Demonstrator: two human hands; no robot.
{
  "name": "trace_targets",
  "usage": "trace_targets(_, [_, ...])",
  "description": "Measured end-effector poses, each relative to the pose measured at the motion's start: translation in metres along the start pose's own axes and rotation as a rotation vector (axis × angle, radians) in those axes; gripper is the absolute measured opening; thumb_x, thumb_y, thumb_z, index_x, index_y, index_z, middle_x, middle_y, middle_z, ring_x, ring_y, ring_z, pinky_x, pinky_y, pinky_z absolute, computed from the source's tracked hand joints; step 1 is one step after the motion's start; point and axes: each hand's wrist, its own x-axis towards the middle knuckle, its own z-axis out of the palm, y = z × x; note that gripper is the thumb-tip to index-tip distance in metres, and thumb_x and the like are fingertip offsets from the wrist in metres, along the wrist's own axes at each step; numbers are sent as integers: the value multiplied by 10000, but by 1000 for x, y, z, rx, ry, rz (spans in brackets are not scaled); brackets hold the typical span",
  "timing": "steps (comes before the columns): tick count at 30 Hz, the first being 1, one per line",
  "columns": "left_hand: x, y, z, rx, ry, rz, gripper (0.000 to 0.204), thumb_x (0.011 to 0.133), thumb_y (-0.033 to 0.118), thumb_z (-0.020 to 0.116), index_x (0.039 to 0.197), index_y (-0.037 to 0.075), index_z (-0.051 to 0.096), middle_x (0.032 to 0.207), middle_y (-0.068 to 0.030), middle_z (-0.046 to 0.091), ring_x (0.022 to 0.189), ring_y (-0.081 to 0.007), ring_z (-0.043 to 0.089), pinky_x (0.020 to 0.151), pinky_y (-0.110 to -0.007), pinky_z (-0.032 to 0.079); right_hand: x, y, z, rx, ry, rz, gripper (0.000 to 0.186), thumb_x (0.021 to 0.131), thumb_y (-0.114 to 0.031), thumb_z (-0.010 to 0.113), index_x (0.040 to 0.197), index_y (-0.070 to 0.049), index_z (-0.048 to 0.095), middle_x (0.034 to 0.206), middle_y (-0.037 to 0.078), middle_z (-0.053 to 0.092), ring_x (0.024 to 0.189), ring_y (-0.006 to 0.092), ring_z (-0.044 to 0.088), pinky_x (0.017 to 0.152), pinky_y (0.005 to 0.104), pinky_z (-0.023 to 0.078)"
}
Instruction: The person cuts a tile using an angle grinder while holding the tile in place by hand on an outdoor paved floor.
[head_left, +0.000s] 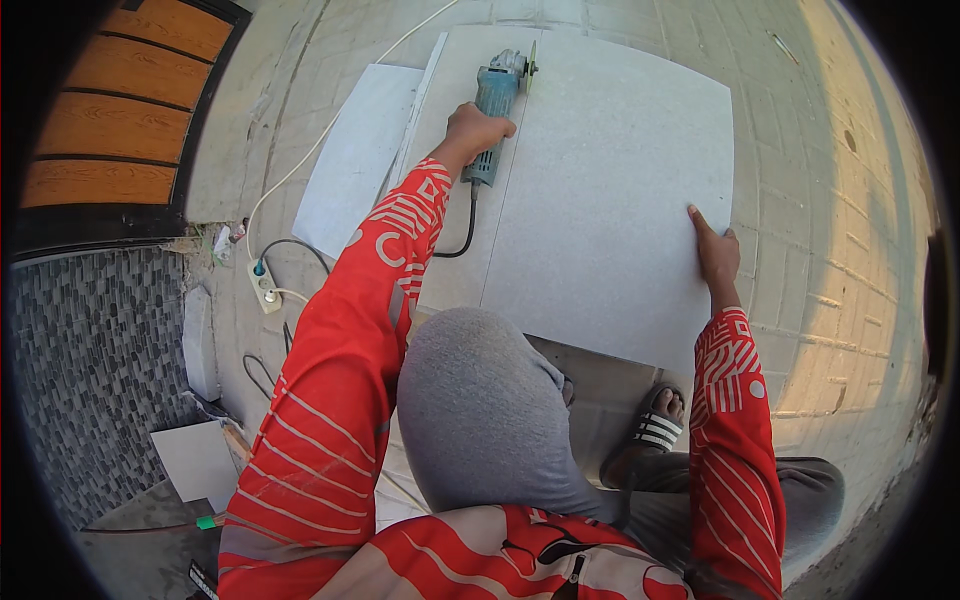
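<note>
- We see an angle grinder [496, 90] at the far end of a large pale tile [620, 190], its disc [531, 70] edge-on near a thin line [503, 210] running down the surface.
- The left hand [478, 132] is wrapped around the grinder's body; the right hand [716, 258] clasps the tile's right edge, thumb on top, other fingers partly hidden.
- With one hand on the tool, we judge that a binding disc could kick or wander off the line. We cannot tell whether it is spinning.
- The tile could crack or chip, in our view, under uneven support or heavy pressure at its edge; we cannot see what lies beneath.
- A black cord [472, 222] trails from the grinder's rear past the left sleeve [375, 250]; a snag there could tug the tool sideways.
- Bare hands and a foot in a slide sandal [657, 432] would, we judge, be exposed to flying chips.
</note>
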Motion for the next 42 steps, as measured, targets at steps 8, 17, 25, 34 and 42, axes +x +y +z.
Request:
trace_targets(8, [-5, -4, 0, 7, 9, -12, 613, 677, 282, 833, 1149, -72, 664, 1106, -209, 713, 987, -303, 720, 823, -405, 584, 0, -2, -1, 1, -4, 2, 1257, 662, -830, 724, 1443, 126, 485, 1437, 281, 566, 1358, 389, 542, 1129, 443, 427])
trace_targets(17, [-13, -4, 0, 18, -9, 0, 618, 678, 277, 831, 1152, -79, 658, 1103, -208, 709, 982, -304, 718, 815, -407, 583, 0, 1, -3, 11, -12, -8, 1245, 667, -828, 719, 1434, 126, 494, 1426, 282, 574, 1346, 391, 551, 1122, 447, 431])
trace_targets(25, [-16, -7, -2, 21, -11, -16, 643, 675, 277, 831, 1172, -86, 645, 1122, -216, 704, 984, -309, 717, 816, -408, 584, -1, 0, 0, 8, -4, -1, 1242, 672, -828, 716, 1436, 125, 492, 1431, 283, 571, 1347, 393, 551, 1121, 450, 435])
trace_targets(34, [-20, -10, -1, 28, -10, -7, 655, 662, 285, 833, 1166, -90, 647, 1118, -221, 704, 986, -310, 716, 819, -408, 583, 1, 1, 1, -4, 15, -2, 1242, 671, -830, 717, 1447, 113, 490, 1436, 279, 568, 1354, 388, 546, 1122, 452, 436])
trace_targets(42, [-22, -15, -2, 21, 3, -3, 696, 646, 321, 841, 1159, -110, 656, 1145, -259, 710, 1012, -347, 725, 873, -407, 588, -6, -6, -5, 6, -29, 6, 1223, 671, -831, 717, 1435, 101, 511, 1415, 269, 589, 1341, 387, 558, 1108, 456, 446])
